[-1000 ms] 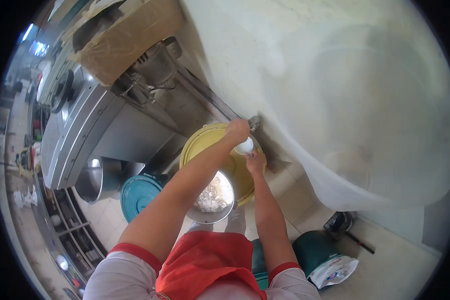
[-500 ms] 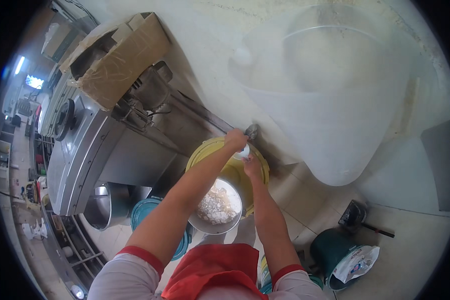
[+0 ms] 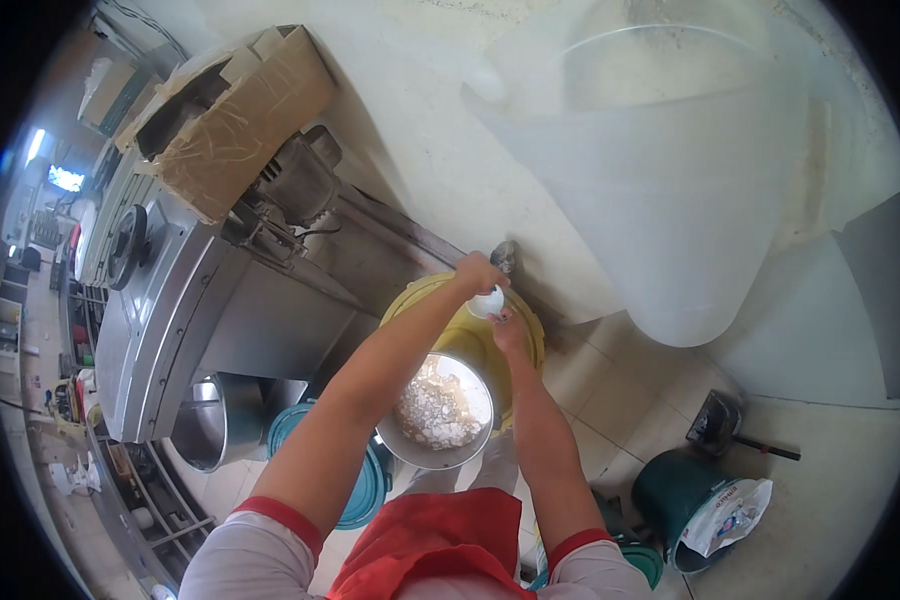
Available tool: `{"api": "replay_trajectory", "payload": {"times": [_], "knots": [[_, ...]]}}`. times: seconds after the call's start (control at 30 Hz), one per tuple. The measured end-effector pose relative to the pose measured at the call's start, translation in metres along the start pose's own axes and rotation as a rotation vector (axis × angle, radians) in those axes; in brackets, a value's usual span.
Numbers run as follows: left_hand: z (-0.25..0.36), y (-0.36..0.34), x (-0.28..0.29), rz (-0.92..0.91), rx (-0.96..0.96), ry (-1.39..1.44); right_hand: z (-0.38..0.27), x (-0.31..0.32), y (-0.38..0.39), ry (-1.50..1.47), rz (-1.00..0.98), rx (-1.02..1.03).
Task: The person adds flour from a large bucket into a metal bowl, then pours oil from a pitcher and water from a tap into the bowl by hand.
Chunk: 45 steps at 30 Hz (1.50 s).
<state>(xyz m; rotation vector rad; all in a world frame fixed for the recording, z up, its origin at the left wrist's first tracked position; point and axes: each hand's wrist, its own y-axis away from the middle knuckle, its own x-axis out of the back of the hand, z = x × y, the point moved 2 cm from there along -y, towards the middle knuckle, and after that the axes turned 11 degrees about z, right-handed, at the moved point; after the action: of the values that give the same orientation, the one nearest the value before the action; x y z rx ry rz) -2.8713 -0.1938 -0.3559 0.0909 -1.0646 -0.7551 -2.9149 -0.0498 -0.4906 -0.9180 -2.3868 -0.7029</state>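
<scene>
Over the far part of a yellow lidded bin (image 3: 515, 375), my left hand (image 3: 479, 273) and my right hand (image 3: 509, 328) are close together. Between them is a small white rounded piece (image 3: 486, 302), perhaps a cup or small container. The fingers of both hands are closed on it, my left from the far side and my right from the near side. Closer to my body, a round metal pan (image 3: 437, 457) rests on the bin's near edge. White powder and tan, crumbly lumps (image 3: 436, 408) lie in it. What the white piece holds, if anything, cannot be made out.
A large grey metal machine (image 3: 170, 310) stands on the left, with an open cardboard box (image 3: 240, 125) on top. Turquoise lids (image 3: 365, 490) lie beside my left arm. A translucent plastic holder (image 3: 670, 210) hangs on the wall. A green bucket (image 3: 670, 490) and dustpan (image 3: 715, 422) are right.
The view has shifted slightly. Both hands stay together over the bin, and the white piece between them now shows a fuller round face. The pan's contents look much the same.
</scene>
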Motion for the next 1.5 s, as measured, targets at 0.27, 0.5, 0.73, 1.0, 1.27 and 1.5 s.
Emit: {"api": "replay_trajectory", "payload": {"times": [0.27, 0.5, 0.73, 1.0, 1.27, 1.5], "knots": [[0.005, -0.012, -0.017, 0.091, 0.056, -0.199, 0.008, 0.011, 0.003, 0.000, -0.006, -0.056], [-0.016, -0.018, -0.032, 0.048, 0.566, 0.865, 0.017, -0.003, 0.004, -0.019, 0.033, -0.006], [-0.006, -0.007, -0.025, 0.027, 0.774, 1.127, 0.024, -0.015, 0.000, -0.048, 0.040, -0.031], [-0.002, -0.005, -0.022, 0.113, 0.577, 0.850, 0.017, -0.011, -0.001, -0.030, 0.066, -0.047], [-0.014, -0.013, -0.021, 0.108, 0.154, 0.044, 0.000, 0.001, 0.008, -0.064, 0.005, -0.085], [-0.014, -0.020, -0.022, 0.014, 0.091, 0.042, 0.010, 0.006, 0.005, -0.115, 0.032, -0.048]]}}
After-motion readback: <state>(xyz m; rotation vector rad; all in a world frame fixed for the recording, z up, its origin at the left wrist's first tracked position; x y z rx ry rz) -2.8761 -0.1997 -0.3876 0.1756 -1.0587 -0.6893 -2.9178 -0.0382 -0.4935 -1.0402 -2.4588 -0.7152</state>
